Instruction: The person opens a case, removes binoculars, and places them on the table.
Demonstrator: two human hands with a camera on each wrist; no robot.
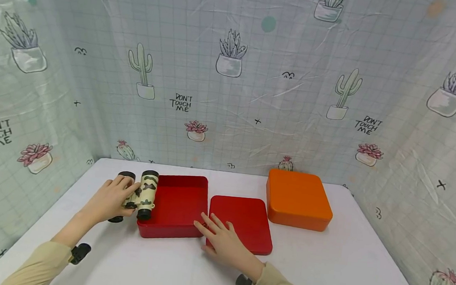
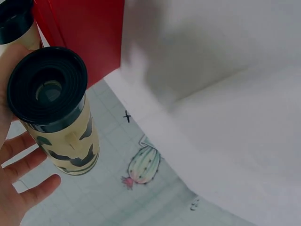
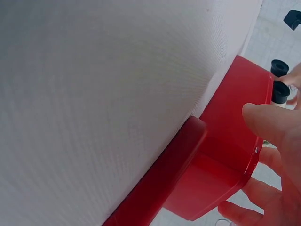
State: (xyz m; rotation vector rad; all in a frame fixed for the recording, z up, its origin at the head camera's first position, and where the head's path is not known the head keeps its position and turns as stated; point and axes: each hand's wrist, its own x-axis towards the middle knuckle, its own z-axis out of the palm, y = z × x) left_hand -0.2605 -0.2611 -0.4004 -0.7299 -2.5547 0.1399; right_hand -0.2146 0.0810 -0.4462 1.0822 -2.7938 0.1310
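Note:
My left hand [image 1: 114, 198] grips a pair of camouflage binoculars [image 1: 148, 194] by the middle, at the left side of an open red box [image 1: 171, 235]. One barrel overlaps the box's left edge in the head view. In the left wrist view, a black eyepiece of the binoculars [image 2: 49, 89] faces the camera, with fingers around the barrel. My right hand [image 1: 227, 246] is spread at the box's right front corner, its fingertips right at the rim. Beneath and beside that hand lies a flat red lid [image 1: 241, 220]. In the right wrist view, the right thumb [image 3: 268, 122] overlaps the box wall [image 3: 235, 108].
An orange box [image 1: 298, 198] stands at the back right of the white table [image 1: 343, 270]. A cactus-print curtain [image 1: 232, 93] hangs behind the table and along both sides. Dark wrist cameras [image 1: 80, 253] hang under both forearms.

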